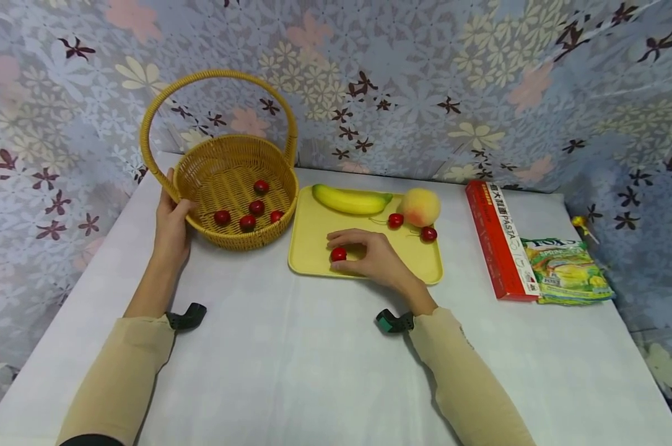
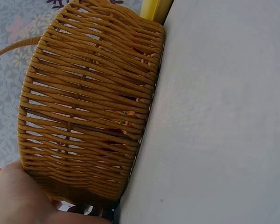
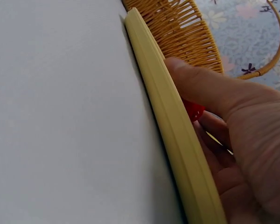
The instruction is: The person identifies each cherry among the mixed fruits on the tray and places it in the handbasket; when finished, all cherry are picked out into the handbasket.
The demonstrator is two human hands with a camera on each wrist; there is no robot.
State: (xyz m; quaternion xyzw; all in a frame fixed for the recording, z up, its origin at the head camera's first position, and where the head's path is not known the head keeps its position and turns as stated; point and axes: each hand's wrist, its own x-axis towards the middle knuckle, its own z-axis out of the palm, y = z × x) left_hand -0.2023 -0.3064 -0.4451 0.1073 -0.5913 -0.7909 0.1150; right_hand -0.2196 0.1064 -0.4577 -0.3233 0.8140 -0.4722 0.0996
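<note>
My left hand (image 1: 171, 226) grips the side of a woven basket (image 1: 241, 241), thumb over the rim beside the foot of its tall handle. Several red cherries (image 1: 248, 223) lie inside the basket. Over the front left part of a yellow tray (image 1: 308, 263), my right hand (image 1: 377, 257) has its thumb and fingers curled round a single red cherry (image 1: 338, 254). The right wrist view shows this cherry (image 3: 194, 110) partly hidden behind the tray's edge and the thumb. Also on the tray are a banana (image 1: 352, 201), a peach (image 1: 421, 207) and two stemmed cherries (image 1: 395, 221).
Right of the tray lies a red pasta box (image 1: 500, 241), with a green and yellow packet (image 1: 567, 272) against it. Flower-patterned fabric (image 1: 402, 93) rises behind the white tabletop (image 1: 291, 359). The basket stands close by the tray's left edge.
</note>
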